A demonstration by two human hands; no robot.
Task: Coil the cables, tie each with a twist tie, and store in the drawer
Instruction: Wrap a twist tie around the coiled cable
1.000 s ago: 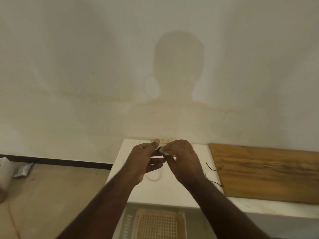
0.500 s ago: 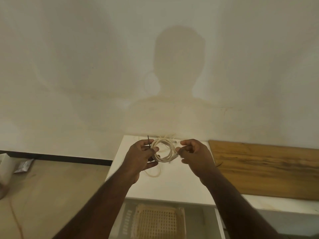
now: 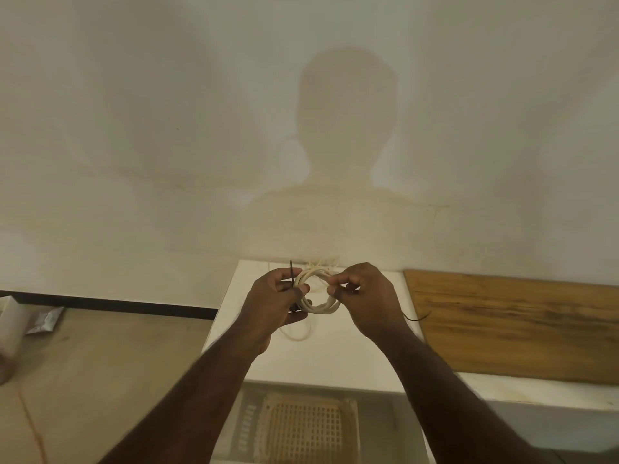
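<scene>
Cream-white cable, wound into a small round coil (image 3: 315, 293), hangs between my 2 hands above the white cabinet top (image 3: 335, 349). My left hand (image 3: 274, 296) pinches the coil's left side together with a thin dark twist tie (image 3: 292, 274), whose free end sticks up past my thumb; my right hand (image 3: 360, 296) grips the coil's right side with curled fingers. To tie well, I judge the loops should stay bunched tight under my left thumb while the right frees itself to wrap the tie. Loose cream cable (image 3: 298, 333) lies below on the top, another dark tie (image 3: 417, 318) near the wooden board (image 3: 519, 326). The open drawer with its woven basket (image 3: 303, 430) sits directly beneath, with open room above it.
</scene>
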